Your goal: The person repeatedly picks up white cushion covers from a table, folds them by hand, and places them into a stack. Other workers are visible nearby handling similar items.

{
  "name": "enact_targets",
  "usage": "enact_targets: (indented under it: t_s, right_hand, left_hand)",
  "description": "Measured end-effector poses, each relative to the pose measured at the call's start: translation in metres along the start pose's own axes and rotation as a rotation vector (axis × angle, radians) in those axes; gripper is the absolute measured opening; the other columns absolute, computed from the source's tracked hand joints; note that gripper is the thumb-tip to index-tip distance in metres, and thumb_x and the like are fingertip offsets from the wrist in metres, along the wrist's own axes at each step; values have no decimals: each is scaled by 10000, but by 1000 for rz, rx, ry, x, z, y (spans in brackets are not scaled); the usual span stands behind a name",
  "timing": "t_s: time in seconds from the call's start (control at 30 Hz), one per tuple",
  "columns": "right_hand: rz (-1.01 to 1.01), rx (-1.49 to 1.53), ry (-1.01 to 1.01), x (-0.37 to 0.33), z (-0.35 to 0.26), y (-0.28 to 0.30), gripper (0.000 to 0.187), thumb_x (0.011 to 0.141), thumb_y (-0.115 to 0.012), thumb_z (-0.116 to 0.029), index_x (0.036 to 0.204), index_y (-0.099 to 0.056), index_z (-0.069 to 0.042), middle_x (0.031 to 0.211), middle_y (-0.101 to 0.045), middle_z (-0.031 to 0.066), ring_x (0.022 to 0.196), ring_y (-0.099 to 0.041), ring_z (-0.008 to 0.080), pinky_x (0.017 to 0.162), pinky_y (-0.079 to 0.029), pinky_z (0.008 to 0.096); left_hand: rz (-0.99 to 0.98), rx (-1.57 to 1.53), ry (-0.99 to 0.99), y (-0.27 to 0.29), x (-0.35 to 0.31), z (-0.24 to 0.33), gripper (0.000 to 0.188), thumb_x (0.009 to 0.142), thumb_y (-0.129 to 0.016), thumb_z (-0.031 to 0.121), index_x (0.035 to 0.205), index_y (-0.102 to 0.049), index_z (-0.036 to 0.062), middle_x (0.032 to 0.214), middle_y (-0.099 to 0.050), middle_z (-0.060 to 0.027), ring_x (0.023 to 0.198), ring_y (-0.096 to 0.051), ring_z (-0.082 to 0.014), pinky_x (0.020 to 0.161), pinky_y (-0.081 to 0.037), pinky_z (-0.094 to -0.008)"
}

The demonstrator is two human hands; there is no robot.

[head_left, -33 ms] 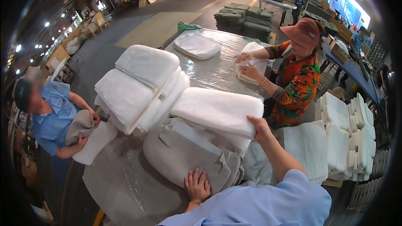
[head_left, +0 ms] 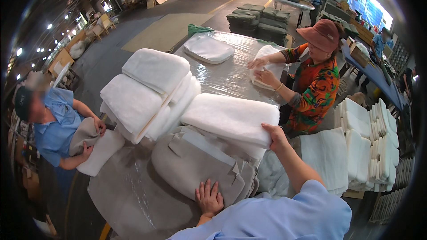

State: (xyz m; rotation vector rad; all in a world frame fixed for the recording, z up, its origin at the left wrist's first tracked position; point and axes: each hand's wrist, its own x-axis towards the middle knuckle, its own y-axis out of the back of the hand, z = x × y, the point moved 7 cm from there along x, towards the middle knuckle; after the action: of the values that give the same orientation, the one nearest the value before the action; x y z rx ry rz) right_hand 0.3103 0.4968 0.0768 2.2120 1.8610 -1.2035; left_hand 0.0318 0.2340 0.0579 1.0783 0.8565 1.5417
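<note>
My right hand (head_left: pixel 276 137) grips the right end of a thick, folded white padding sheet (head_left: pixel 229 112), fingers curled round its edge. More white padding lies under that sheet. My left hand (head_left: pixel 209 198) rests flat, fingers spread, on the front edge of a pile of grey fabric pieces (head_left: pixel 191 162) with rounded ends. This grey pile lies just in front of the white padding. Left of the padding, a tall stack of white pads (head_left: pixel 138 95) leans slightly on the plastic-covered table (head_left: pixel 222 78).
Across the table at right, a co-worker (head_left: pixel 318 84) handles a white pad. At left another co-worker (head_left: pixel 55 115) holds a grey cover and white pad. White stacks (head_left: pixel 359 129) stand at my right. Green-grey bundles (head_left: pixel 258 20) sit beyond the table.
</note>
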Motion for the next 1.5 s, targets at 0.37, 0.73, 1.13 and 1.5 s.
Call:
enact_targets:
  t_s: [0.37,0.73,1.13,1.5]
  right_hand:
    - [2,36,9,7,4,10,538,859,-806,-113,1336,-604,32,1217,-697,174,1091,-690,336,996,-547,501]
    - [21,43,7,4,7,10,548,868,-808,-133,1349,-599,26,1231,-692,175,1089,-690,340,1005,-541,505]
    - [33,56,-29,5,12,15,556,855,-833,-136,1347,-609,0,1212,-705,152,1084,-695,326,995,-547,511]
    - [36,55,-3,5,11,16,558,862,-844,-144,1339,-609,26,1202,-708,164,1065,-697,323,979,-550,487]
  left_hand:
    - [13,-1,-6,-2,1,2,523,896,-622,336,1400,-682,207,1573,-518,-124,1500,-382,-407,1251,-177,-600]
    - [0,-17,4,-3,1,0,527,891,-633,331,1399,-681,200,1578,-512,-122,1498,-379,-418,1244,-187,-615]
    - [0,-12,-5,-2,1,3,507,898,-619,333,1376,-697,183,1568,-521,-132,1497,-378,-423,1243,-182,-620]
    - [13,-16,-6,-2,1,3,513,898,-618,337,1379,-697,177,1567,-523,-140,1499,-378,-423,1245,-176,-619]
